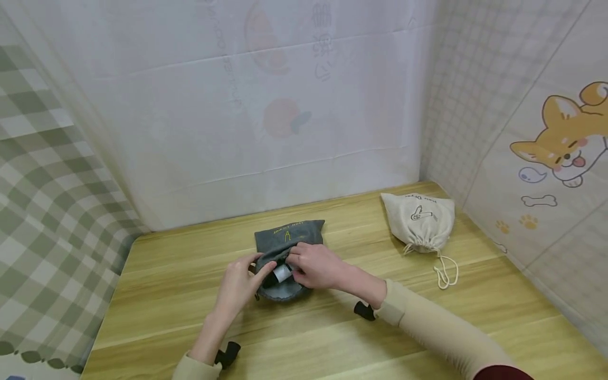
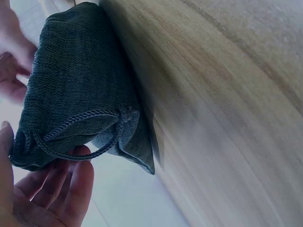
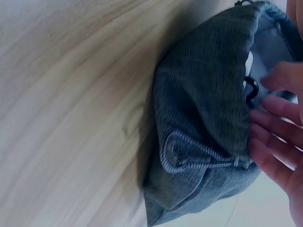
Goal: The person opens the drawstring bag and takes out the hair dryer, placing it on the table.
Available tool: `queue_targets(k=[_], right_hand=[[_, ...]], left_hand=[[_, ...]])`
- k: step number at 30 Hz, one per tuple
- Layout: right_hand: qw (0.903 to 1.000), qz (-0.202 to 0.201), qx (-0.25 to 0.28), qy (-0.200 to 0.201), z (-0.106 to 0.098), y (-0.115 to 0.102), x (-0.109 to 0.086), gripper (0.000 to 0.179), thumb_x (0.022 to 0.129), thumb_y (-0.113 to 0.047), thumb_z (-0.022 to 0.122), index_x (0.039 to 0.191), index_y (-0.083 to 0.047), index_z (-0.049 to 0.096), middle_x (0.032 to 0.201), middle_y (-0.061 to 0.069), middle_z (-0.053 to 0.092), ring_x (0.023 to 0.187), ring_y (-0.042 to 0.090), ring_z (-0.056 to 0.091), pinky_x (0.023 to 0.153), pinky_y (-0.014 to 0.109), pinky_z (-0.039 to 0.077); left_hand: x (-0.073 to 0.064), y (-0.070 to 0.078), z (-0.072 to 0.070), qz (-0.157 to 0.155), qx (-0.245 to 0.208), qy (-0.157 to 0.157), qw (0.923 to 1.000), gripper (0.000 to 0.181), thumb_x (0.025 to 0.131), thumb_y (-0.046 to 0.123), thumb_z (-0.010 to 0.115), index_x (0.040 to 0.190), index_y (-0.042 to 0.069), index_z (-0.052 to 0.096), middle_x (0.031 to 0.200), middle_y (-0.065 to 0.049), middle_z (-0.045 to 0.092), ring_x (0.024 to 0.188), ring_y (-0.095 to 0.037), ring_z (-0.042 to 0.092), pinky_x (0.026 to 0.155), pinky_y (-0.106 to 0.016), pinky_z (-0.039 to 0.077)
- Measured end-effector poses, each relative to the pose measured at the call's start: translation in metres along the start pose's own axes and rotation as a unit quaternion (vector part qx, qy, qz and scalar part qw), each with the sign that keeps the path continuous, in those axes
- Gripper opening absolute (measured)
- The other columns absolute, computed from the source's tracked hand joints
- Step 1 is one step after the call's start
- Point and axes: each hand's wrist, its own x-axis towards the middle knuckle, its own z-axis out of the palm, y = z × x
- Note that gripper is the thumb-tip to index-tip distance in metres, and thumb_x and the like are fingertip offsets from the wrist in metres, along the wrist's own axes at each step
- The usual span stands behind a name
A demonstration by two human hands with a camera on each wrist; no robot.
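Observation:
A dark grey drawstring bag (image 1: 291, 232) with yellow lettering lies on the table, its mouth facing me. Thumb and fingers of my left hand (image 1: 236, 282) pinch the left side of its rim. My right hand (image 1: 315, 265) is at the right of the mouth, its fingertips against the rim and the thumb apart from them in the right wrist view. Inside the mouth a white label (image 1: 282, 273) shows beside something black, mostly hidden by the cloth. A thin black loop (image 3: 252, 90) sticks up near my right thumb. The bag's braided cord (image 2: 78, 120) hangs in a loop on the side.
A cream drawstring bag (image 1: 418, 219) with a hair dryer drawing lies at the right back of the wooden table (image 1: 180, 274), its cord (image 1: 446, 272) trailing forward. White curtain (image 1: 190, 132) closes off the back; a checked cloth (image 1: 52, 211) hangs at the left. Black fittings (image 1: 228, 354) sit at my wrists.

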Motion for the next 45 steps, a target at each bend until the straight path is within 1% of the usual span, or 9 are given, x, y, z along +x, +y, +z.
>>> queue_targets(k=[6, 11, 18, 22, 25, 29, 32, 39, 45], right_hand=[[0.9988, -0.021, -0.038, -0.024, -0.003, -0.009, 0.007, 0.034, 0.097, -0.038, 0.076, 0.120, -0.014, 0.076, 0.112, -0.002, 0.078, 0.105, 0.012, 0.072, 0.088, 0.024, 0.062], [0.9881, -0.063, -0.127, -0.058, 0.008, -0.017, 0.014, 0.026, 0.099, -0.037, 0.073, 0.119, -0.020, 0.076, 0.113, -0.006, 0.077, 0.104, 0.010, 0.071, 0.089, 0.023, 0.060], [0.9719, -0.077, -0.210, -0.073, 0.016, -0.025, 0.019, 0.017, 0.105, -0.027, 0.064, 0.117, -0.023, 0.075, 0.112, -0.009, 0.075, 0.099, 0.007, 0.071, 0.081, 0.018, 0.060], [0.9690, -0.108, -0.221, -0.021, 0.013, -0.022, 0.009, 0.022, 0.104, -0.023, 0.065, 0.123, -0.019, 0.075, 0.115, -0.007, 0.076, 0.101, 0.008, 0.071, 0.083, 0.017, 0.060], [0.9623, -0.136, -0.234, 0.023, 0.009, -0.019, -0.003, 0.026, 0.103, -0.022, 0.065, 0.127, -0.015, 0.074, 0.118, -0.003, 0.076, 0.104, 0.009, 0.071, 0.085, 0.017, 0.060], [0.9592, -0.142, -0.243, 0.030, 0.004, -0.017, -0.011, 0.026, 0.101, -0.020, 0.067, 0.126, -0.013, 0.072, 0.118, -0.001, 0.074, 0.104, 0.011, 0.071, 0.086, 0.018, 0.061], [0.9651, -0.128, -0.228, 0.018, 0.001, -0.015, -0.013, 0.029, 0.097, -0.016, 0.073, 0.126, -0.012, 0.072, 0.119, 0.000, 0.074, 0.105, 0.013, 0.072, 0.086, 0.020, 0.061], [0.9743, -0.105, -0.199, 0.001, 0.000, -0.012, -0.013, 0.035, 0.093, -0.012, 0.076, 0.128, -0.011, 0.071, 0.119, 0.001, 0.074, 0.105, 0.014, 0.072, 0.089, 0.022, 0.061], [0.9722, -0.126, -0.192, 0.043, 0.003, -0.009, -0.018, 0.027, 0.096, -0.012, 0.072, 0.123, -0.010, 0.072, 0.114, 0.000, 0.074, 0.101, 0.013, 0.071, 0.086, 0.022, 0.061]], left_hand=[[0.001, -0.002, 0.001, -0.005, -0.006, 0.000, 1.0000, 0.040, 0.105, 0.040, 0.064, 0.124, 0.008, 0.076, 0.117, -0.016, 0.079, 0.083, -0.018, 0.073, 0.071, -0.036, 0.060], [0.001, -0.004, 0.003, 0.010, 0.004, 0.014, 0.9998, 0.026, 0.100, 0.024, 0.071, 0.115, 0.003, 0.078, 0.114, -0.018, 0.080, 0.096, -0.028, 0.077, 0.081, -0.045, 0.062], [0.005, -0.004, 0.006, 0.011, 0.012, 0.016, 0.9997, 0.015, 0.093, 0.009, 0.079, 0.105, 0.001, 0.080, 0.103, -0.017, 0.081, 0.093, -0.031, 0.079, 0.076, -0.043, 0.063], [0.004, -0.004, 0.007, 0.051, 0.010, 0.087, 0.9948, 0.008, 0.088, -0.002, 0.079, 0.096, 0.000, 0.080, 0.093, -0.017, 0.080, 0.087, -0.032, 0.079, 0.075, -0.045, 0.065], [0.004, -0.005, 0.004, 0.090, 0.007, 0.158, 0.9834, 0.011, 0.085, -0.009, 0.079, 0.093, -0.002, 0.078, 0.088, -0.017, 0.078, 0.083, -0.033, 0.078, 0.074, -0.045, 0.065], [0.004, -0.004, 0.002, 0.126, 0.011, 0.201, 0.9715, 0.015, 0.081, -0.014, 0.080, 0.092, -0.004, 0.077, 0.086, -0.018, 0.077, 0.080, -0.033, 0.077, 0.070, -0.044, 0.065], [0.003, 0.000, 0.003, 0.115, 0.010, 0.188, 0.9753, 0.015, 0.083, -0.009, 0.080, 0.097, -0.004, 0.077, 0.091, -0.018, 0.078, 0.083, -0.033, 0.077, 0.073, -0.045, 0.065], [-0.001, 0.003, 0.004, 0.027, -0.003, 0.099, 0.9947, 0.019, 0.087, 0.011, 0.085, 0.100, -0.002, 0.080, 0.096, -0.019, 0.081, 0.089, -0.033, 0.079, 0.076, -0.047, 0.064], [-0.001, -0.001, 0.006, 0.024, -0.003, 0.097, 0.9950, 0.007, 0.088, 0.000, 0.081, 0.094, -0.002, 0.080, 0.093, -0.021, 0.081, 0.085, -0.031, 0.080, 0.069, -0.042, 0.064]])
